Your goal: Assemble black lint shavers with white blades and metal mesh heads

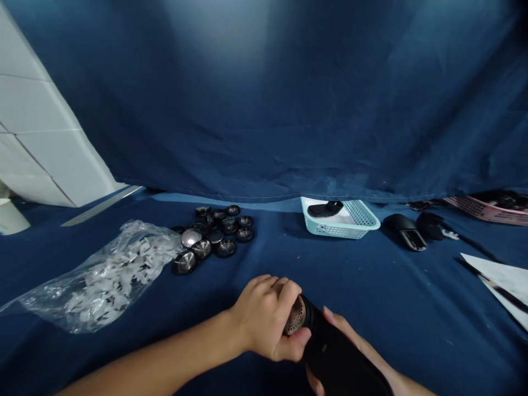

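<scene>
1. Head view: I judge the mesh cap (295, 318) wants square, even pressure while the black shaver body (338, 357) is kept steady, low centre over the blue cloth (412, 308).
2. My left hand (266, 319) is clenched round the cap. My right hand (355, 341) is wrapped under the body.

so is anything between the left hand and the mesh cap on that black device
Nothing visible stands between them. The left hand is wrapped around the mesh cap at the end of the black device, which the right hand holds from below.
</scene>
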The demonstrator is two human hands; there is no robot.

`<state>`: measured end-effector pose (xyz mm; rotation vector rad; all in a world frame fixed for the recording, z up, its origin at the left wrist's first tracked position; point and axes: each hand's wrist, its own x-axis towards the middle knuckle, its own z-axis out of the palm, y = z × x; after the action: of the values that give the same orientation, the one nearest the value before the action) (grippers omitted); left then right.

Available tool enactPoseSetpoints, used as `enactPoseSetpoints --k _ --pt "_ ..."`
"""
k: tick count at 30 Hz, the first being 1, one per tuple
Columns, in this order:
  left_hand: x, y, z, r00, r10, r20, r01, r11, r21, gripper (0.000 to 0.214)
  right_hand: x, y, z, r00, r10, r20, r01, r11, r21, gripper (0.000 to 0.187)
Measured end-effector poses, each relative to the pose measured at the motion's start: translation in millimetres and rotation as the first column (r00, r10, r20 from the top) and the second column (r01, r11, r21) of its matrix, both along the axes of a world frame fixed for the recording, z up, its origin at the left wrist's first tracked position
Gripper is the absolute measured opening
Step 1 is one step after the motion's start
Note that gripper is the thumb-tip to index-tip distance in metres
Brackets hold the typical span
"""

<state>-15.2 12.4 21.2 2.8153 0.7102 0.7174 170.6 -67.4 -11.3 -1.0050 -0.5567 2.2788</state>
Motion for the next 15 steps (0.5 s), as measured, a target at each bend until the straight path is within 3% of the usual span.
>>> enactPoseSetpoints --k 4,7,8,9,10,12,13,15 --pt "5.3 -2.9 9.3 0.991 0.094 -0.091 -0.102 0.991 -0.091 0.037 -3.9 -4.3 9.4 0.993 -0.112 0.042 0.104 0.982 0.159 0.061" --pt "8.6 -2.7 24.7 0.980 0.188 -0.067 -0.198 0.956 -0.216 0.035 -6.7 -1.8 20.1 0.977 -0.179 0.117 0.150 0.964 0.219 0.063" --pt "9.2 -2.4 30.6 0.976 0.215 -0.040 -0.217 0.936 -0.276 0.036 -6.7 0.7 22.9 0.960 -0.225 0.164 0.169 0.938 0.302 0.063" --pt "9.7 -2.0 36.2 0.970 0.245 -0.002 -0.231 0.911 -0.341 0.036 -6.2 3.9 24.7 0.927 -0.304 0.221 0.185 0.881 0.435 0.061" --pt "10.3 -1.4 41.0 0.960 0.278 0.045 -0.235 0.879 -0.415 0.035 -5.2 7.6 25.6 0.874 -0.402 0.273 0.175 0.785 0.595 0.061" --pt "11.4 0.4 46.9 0.922 0.361 0.136 -0.210 0.766 -0.608 0.036 -2.5 15.1 25.1 0.748 -0.580 0.323 0.051 0.535 0.843 0.064" --pt "11.8 1.7 47.9 0.900 0.408 0.154 -0.178 0.666 -0.724 0.041 -1.2 18.4 24.4 0.694 -0.638 0.333 -0.031 0.435 0.900 0.065" --pt "11.0 4.7 47.8 0.880 0.462 0.113 -0.110 0.429 -0.897 0.057 1.1 22.7 23.6 0.644 -0.681 0.349 -0.144 0.341 0.929 0.064"
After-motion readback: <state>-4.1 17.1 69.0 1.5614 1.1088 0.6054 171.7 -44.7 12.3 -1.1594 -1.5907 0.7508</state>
